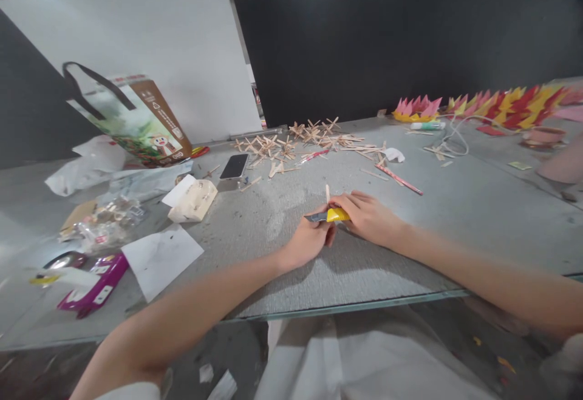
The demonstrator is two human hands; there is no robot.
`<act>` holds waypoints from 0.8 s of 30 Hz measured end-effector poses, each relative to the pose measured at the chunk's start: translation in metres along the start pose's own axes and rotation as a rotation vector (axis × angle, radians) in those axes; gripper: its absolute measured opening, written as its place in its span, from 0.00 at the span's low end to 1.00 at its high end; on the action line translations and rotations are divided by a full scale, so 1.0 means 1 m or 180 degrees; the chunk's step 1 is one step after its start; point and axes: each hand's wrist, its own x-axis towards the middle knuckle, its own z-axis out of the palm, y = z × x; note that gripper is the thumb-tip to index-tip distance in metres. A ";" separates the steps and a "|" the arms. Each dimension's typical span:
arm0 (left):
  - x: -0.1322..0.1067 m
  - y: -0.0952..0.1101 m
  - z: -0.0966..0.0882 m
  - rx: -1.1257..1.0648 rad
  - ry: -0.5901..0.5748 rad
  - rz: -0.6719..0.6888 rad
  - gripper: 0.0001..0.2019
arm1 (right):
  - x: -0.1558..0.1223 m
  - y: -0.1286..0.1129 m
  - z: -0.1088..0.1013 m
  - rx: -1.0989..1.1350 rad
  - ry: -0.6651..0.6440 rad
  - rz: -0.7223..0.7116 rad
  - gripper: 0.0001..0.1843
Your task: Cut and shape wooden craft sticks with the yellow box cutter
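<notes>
Yellow cutter (337, 215) held low over the grey tabletop (455, 218), right between the two hands. Right hand (371, 219) closed on its yellow body, fingers (353, 201) lying over the top. Left hand (306, 243) pinched with curled fingers (324, 231) on the grey front end, which points to the left. Thin wooden stick (327, 193) standing up just beyond the fingertips, lower end hidden behind them; cannot tell which hand holds it.

Farther beyond the fingers, well apart, a heap of crossed wooden sticks (296, 142) spread over the tabletop. At the left edge of this heap, a dark phone (234, 166) lying flat. Beyond and to the right of the right fingers, a long pink rod (399, 179), placed obliquely. Far right at the back wall, a row of folded pink, red and yellow papers (501, 105), with a white tube (427, 125) in front.

To the left of the left fingers, a small cream box (194, 201); nearer than it, a white sheet (161, 257). Still more to the left, crumpled clear plastic (107, 221), a purple package (91, 284), and behind all a printed bag (141, 124) with dark handle, tilted.
</notes>
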 end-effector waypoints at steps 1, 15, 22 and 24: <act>0.000 0.000 0.000 -0.0001 -0.0013 0.0002 0.10 | 0.000 0.000 0.000 -0.0041 -0.0007 0.0000 0.13; -0.004 0.006 0.002 -0.0153 -0.0171 0.0041 0.12 | 0.001 -0.001 -0.004 -0.0234 -0.0051 -0.0297 0.12; -0.002 0.001 -0.001 -0.0211 -0.0245 0.0126 0.06 | 0.002 0.001 -0.009 -0.0205 -0.0182 -0.0359 0.14; 0.000 -0.001 -0.001 -0.0212 -0.0249 0.0115 0.04 | 0.001 0.001 -0.009 -0.0199 -0.0200 -0.0354 0.13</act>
